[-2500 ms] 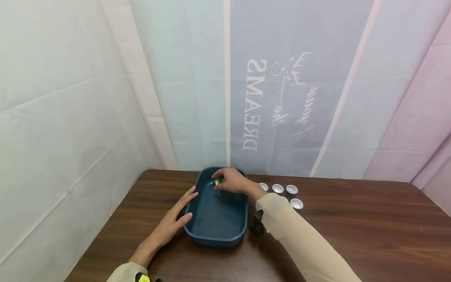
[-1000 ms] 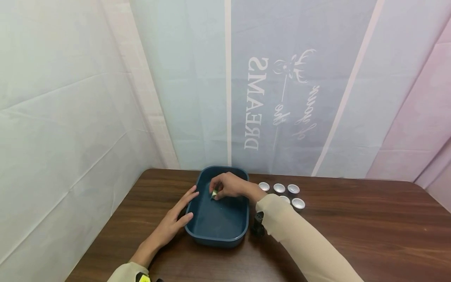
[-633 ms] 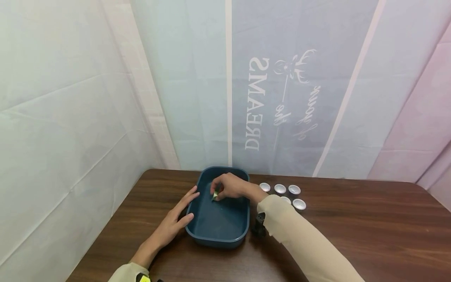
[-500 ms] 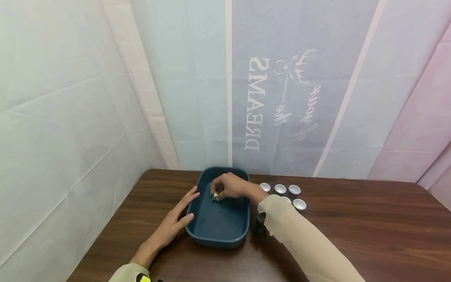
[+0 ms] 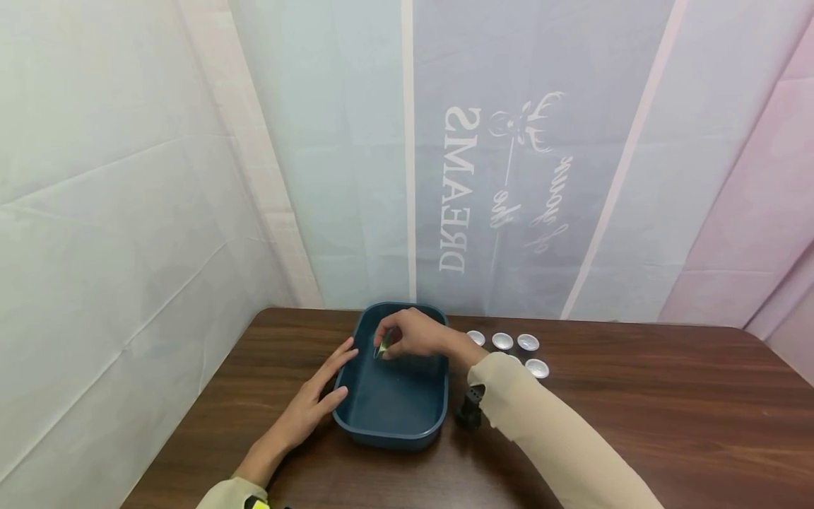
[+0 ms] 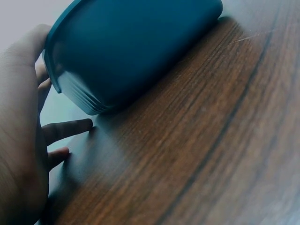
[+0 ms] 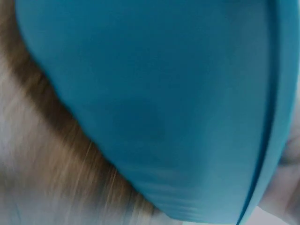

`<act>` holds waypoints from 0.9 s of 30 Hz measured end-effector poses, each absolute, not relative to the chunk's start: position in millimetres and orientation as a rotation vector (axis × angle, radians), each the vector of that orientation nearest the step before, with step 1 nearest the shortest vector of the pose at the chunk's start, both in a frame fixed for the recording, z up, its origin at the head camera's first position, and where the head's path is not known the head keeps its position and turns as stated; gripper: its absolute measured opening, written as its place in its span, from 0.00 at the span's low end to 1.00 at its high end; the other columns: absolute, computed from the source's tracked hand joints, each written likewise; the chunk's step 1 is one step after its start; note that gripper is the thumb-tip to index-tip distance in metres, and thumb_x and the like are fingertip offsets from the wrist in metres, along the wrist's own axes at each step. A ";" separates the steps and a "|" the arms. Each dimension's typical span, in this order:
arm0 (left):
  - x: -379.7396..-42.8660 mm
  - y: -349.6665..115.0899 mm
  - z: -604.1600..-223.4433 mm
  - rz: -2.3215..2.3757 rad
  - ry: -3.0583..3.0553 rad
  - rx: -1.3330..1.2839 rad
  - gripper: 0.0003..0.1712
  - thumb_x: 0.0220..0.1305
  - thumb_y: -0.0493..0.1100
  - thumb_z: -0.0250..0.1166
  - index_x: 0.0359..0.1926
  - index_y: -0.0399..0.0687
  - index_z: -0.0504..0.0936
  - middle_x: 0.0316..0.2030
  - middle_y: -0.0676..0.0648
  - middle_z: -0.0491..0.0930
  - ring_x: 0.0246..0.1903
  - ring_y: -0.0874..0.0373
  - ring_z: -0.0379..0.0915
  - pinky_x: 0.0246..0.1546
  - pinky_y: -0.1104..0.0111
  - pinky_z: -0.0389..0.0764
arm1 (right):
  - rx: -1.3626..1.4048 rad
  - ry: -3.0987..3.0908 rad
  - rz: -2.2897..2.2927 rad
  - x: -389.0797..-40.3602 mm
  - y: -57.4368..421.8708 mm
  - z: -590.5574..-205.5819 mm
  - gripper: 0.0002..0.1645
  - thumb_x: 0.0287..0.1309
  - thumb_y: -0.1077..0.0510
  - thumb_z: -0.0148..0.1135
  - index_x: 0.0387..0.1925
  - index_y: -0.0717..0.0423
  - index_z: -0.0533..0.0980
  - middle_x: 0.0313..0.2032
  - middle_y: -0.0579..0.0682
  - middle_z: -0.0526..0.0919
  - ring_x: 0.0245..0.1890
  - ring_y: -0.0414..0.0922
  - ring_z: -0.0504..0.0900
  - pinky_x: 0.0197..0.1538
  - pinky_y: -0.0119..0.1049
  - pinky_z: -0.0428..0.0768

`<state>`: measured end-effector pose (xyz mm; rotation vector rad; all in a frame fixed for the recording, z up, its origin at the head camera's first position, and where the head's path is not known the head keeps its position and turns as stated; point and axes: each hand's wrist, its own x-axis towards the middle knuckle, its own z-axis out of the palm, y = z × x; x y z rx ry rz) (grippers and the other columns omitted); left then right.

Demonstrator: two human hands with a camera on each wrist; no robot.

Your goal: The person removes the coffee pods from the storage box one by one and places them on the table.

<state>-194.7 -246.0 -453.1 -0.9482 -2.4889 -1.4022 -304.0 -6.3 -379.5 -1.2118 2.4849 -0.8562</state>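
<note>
A deep blue rectangular tub (image 5: pixel 393 406) stands on the brown table. Inside its back half, my right hand (image 5: pixel 416 334) pinches a small shiny yellow-green piece (image 5: pixel 384 344) with a pale edge between thumb and fingers. Its kind I cannot tell. My left hand (image 5: pixel 314 389) lies along the tub's left side, fingers spread and fairly straight, fingertips at the rim. In the left wrist view, the left hand (image 6: pixel 21 126) has its thumb side by the tub's rim and other fingers beside its ribbed corner. The right wrist view is blurred and mostly filled by the tub's outer wall (image 7: pixel 154 93).
Right of the tub, several small round cups (image 5: pixel 502 342) with silver tops stand in two rows, partly behind the right sleeve (image 5: pixel 553 424). A black device (image 5: pixel 470 410) hangs at the right wrist. A printed cloth (image 5: pixel 356 177) hangs behind the table (image 5: pixel 636 396).
The right hand has brought the yellow-green piece forward from deeper in the tub, then shifted it slightly left and back. The left hand has kept its place at the rim.
</note>
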 end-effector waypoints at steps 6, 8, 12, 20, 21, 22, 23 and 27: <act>-194.8 -245.8 -452.6 -1.420 -2.490 -0.947 0.32 0.70 0.34 0.50 0.73 0.47 0.56 0.74 0.47 0.45 0.72 0.48 0.42 0.61 0.42 0.53 | -1.253 2.486 -0.949 -296.9 0.9 -375.0 0.10 0.56 0.58 0.69 0.40 0.44 0.80 0.38 0.38 0.81 0.38 0.37 0.81 0.42 0.30 0.77; -194.7 -245.7 -452.8 -1.421 -2.492 -0.942 0.32 0.70 0.34 0.50 0.73 0.48 0.56 0.74 0.48 0.45 0.72 0.48 0.42 0.60 0.39 0.52 | -1.258 2.485 -1.005 -294.9 6.0 -372.9 0.11 0.56 0.58 0.69 0.41 0.44 0.80 0.39 0.37 0.81 0.39 0.37 0.81 0.43 0.30 0.77; -194.2 -246.3 -453.6 -1.411 -2.484 -0.950 0.32 0.70 0.35 0.50 0.73 0.49 0.56 0.74 0.47 0.45 0.72 0.47 0.42 0.64 0.47 0.52 | -1.223 2.453 -1.153 -290.1 18.9 -365.5 0.11 0.56 0.58 0.69 0.42 0.46 0.81 0.40 0.37 0.82 0.40 0.38 0.80 0.46 0.32 0.77; -194.0 -246.4 -454.7 -1.401 -2.479 -0.938 0.32 0.69 0.34 0.51 0.72 0.47 0.57 0.74 0.48 0.46 0.72 0.48 0.42 0.64 0.48 0.52 | -1.225 2.451 -1.349 -279.8 50.0 -354.6 0.13 0.54 0.57 0.70 0.43 0.46 0.81 0.42 0.40 0.82 0.41 0.40 0.81 0.45 0.36 0.78; -193.9 -246.3 -454.7 -1.398 -2.480 -0.938 0.32 0.69 0.34 0.51 0.73 0.47 0.57 0.74 0.48 0.46 0.72 0.49 0.42 0.64 0.48 0.52 | -1.220 2.450 -1.373 -278.4 54.1 -353.8 0.13 0.53 0.57 0.71 0.43 0.47 0.81 0.43 0.41 0.82 0.41 0.41 0.81 0.45 0.37 0.78; -193.8 -246.3 -454.5 -1.398 -2.475 -0.944 0.32 0.69 0.33 0.51 0.72 0.46 0.57 0.74 0.47 0.46 0.72 0.48 0.42 0.64 0.49 0.52 | -1.215 2.447 -1.401 -277.0 58.2 -353.2 0.14 0.53 0.58 0.71 0.43 0.48 0.81 0.44 0.42 0.82 0.42 0.42 0.81 0.45 0.39 0.78; -193.7 -246.4 -454.3 -1.396 -2.471 -0.947 0.32 0.69 0.33 0.51 0.72 0.46 0.57 0.74 0.47 0.46 0.72 0.48 0.42 0.64 0.51 0.52 | -1.203 2.450 -1.426 -275.5 62.5 -352.7 0.14 0.53 0.59 0.71 0.43 0.49 0.81 0.44 0.43 0.82 0.42 0.43 0.80 0.45 0.40 0.78; -192.7 -246.2 -453.0 -1.383 -2.465 -0.958 0.33 0.69 0.32 0.51 0.73 0.47 0.57 0.74 0.46 0.46 0.71 0.47 0.42 0.65 0.59 0.52 | -1.130 2.466 -1.522 -270.6 80.3 -355.2 0.14 0.53 0.62 0.70 0.43 0.53 0.81 0.48 0.48 0.81 0.44 0.47 0.80 0.48 0.45 0.77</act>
